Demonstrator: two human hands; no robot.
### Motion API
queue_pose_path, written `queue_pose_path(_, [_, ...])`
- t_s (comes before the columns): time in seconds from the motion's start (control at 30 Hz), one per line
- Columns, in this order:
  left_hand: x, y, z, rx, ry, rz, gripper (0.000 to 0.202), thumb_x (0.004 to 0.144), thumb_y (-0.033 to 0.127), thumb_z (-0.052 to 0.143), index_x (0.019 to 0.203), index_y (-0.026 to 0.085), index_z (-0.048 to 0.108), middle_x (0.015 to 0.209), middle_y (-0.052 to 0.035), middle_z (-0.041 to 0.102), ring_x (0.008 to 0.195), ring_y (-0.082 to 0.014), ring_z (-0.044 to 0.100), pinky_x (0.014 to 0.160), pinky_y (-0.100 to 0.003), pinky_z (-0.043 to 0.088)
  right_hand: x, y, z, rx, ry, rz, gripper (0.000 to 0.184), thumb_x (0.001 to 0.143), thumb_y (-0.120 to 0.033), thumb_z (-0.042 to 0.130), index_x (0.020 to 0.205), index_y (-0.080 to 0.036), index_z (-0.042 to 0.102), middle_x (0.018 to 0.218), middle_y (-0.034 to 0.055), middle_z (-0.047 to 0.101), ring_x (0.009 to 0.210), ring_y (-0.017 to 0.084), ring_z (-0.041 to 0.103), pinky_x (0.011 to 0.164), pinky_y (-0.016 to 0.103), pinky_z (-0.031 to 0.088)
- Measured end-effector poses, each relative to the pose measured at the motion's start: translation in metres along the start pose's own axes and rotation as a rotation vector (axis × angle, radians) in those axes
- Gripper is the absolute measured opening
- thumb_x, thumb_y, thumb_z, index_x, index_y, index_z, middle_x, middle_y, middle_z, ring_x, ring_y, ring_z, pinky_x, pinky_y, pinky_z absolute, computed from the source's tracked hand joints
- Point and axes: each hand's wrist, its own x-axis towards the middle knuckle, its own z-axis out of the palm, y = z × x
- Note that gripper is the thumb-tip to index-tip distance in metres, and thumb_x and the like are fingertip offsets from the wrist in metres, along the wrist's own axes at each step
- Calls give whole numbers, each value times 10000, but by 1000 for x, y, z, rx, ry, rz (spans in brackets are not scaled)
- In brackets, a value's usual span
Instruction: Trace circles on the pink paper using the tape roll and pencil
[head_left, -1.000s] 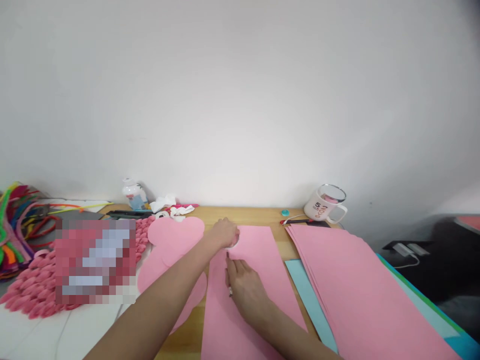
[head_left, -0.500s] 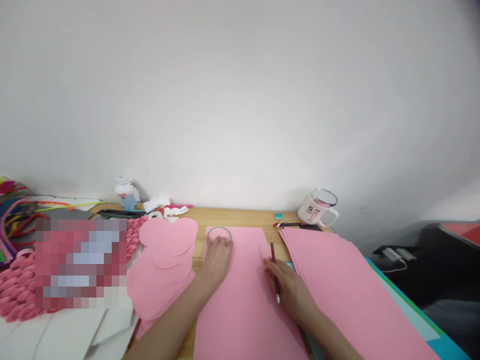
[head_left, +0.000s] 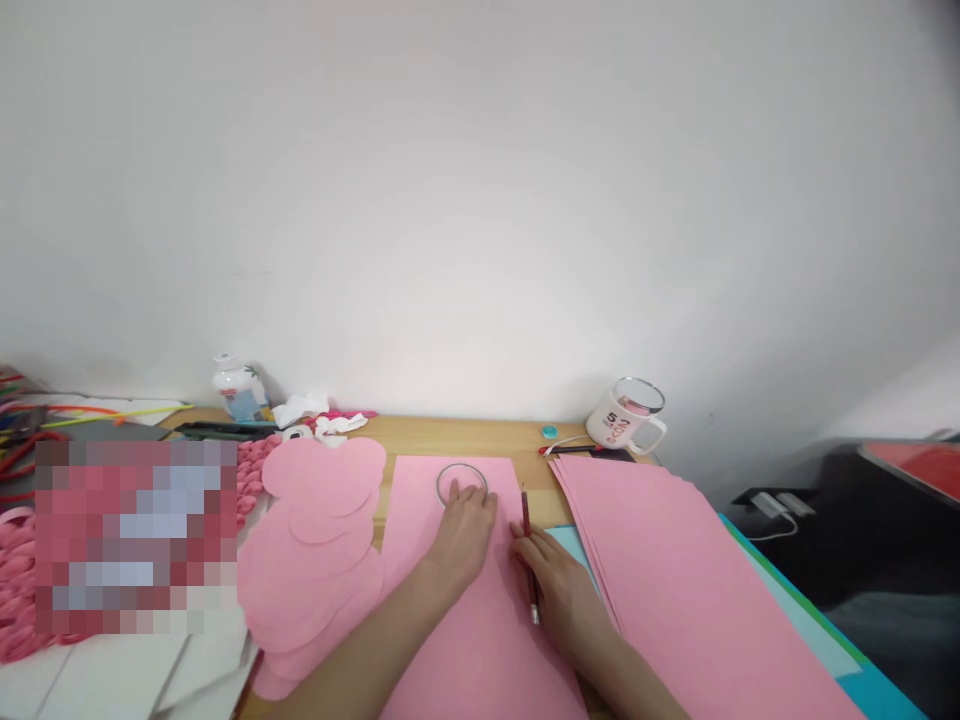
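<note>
My left hand (head_left: 466, 525) is on the pink sheet of paper (head_left: 442, 640), its fingers laid over the near edge of a thin grey-rimmed ring (head_left: 460, 466) and holding it down. Pink shows through the ring's middle; whether it has a clear centre, I cannot tell. At the sheet's right edge, my right hand (head_left: 551, 580) is closed round a dark red pencil (head_left: 526, 512), its point up and away from me and its white end towards me. The pencil's point is clear of the ring.
Left are overlapping pink rounded cutouts (head_left: 322, 540), white paper pieces (head_left: 112, 670), a pink knitted item (head_left: 255, 475) and a white bottle (head_left: 241, 388). A stack of pink paper (head_left: 675, 570) lies right, with a white mug (head_left: 622, 420) behind. The wall (head_left: 480, 200) borders the table.
My left hand has slid the ring to the right, towards the middle of the pink sheet. The right hand still holds the pencil beside the sheet's edge. The view has shifted slightly right.
</note>
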Motion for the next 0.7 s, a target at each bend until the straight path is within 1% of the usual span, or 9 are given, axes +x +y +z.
queue_pose_path(0.1, [3,3,-2,-21,-4,0,436,822,28,366,1222,85,529,1219,-155,586,1189,-246,492,1122,-456,204,1,-3,3,10,-6,-15,261,833,-17,378,841,-180,581,935,109,650,1014,239,581,795,344,506])
queue_pose_path(0.23, [4,2,0,-37,12,8,443,815,45,386,1230,90,531,1257,-154,572,1214,-256,475,1119,-448,221,1,-5,7,7,15,-32,247,820,-7,384,811,-177,564,893,102,640,990,240,581,769,336,508])
queue_pose_path(0.37, [6,2,3,-33,18,22,469,805,41,390,1254,84,520,1276,-152,564,1226,-254,467,1120,-415,235,1,-5,8,-8,30,-49,255,834,-10,372,838,-169,571,937,117,644,1033,244,565,797,346,507])
queue_pose_path(0.43, [8,4,4,-40,19,36,455,818,48,383,1249,83,524,1271,-148,570,1227,-248,469,1121,-395,235,1,-5,8,-7,25,-45,252,836,-16,374,848,-167,576,951,123,643,1046,247,559,808,353,507])
queue_pose_path(0.53, [13,9,6,-50,11,56,407,838,61,376,1205,83,550,1248,-144,583,1209,-242,482,1113,-376,250,1,-6,8,13,16,-22,247,827,-22,383,837,-172,580,916,118,632,1017,244,561,797,354,510])
queue_pose_path(0.63, [17,14,7,-33,10,53,393,860,61,347,1188,108,558,1223,-129,599,1189,-239,491,1095,-390,275,2,-7,7,47,-2,-3,251,826,-23,384,828,-182,578,900,108,624,989,235,562,790,349,509])
queue_pose_path(0.7, [18,14,8,-20,19,55,374,872,73,348,1174,117,564,1195,-122,609,1181,-242,489,1094,-402,269,2,-7,7,60,2,0,250,829,-24,383,826,-185,573,910,106,621,976,232,562,786,346,506])
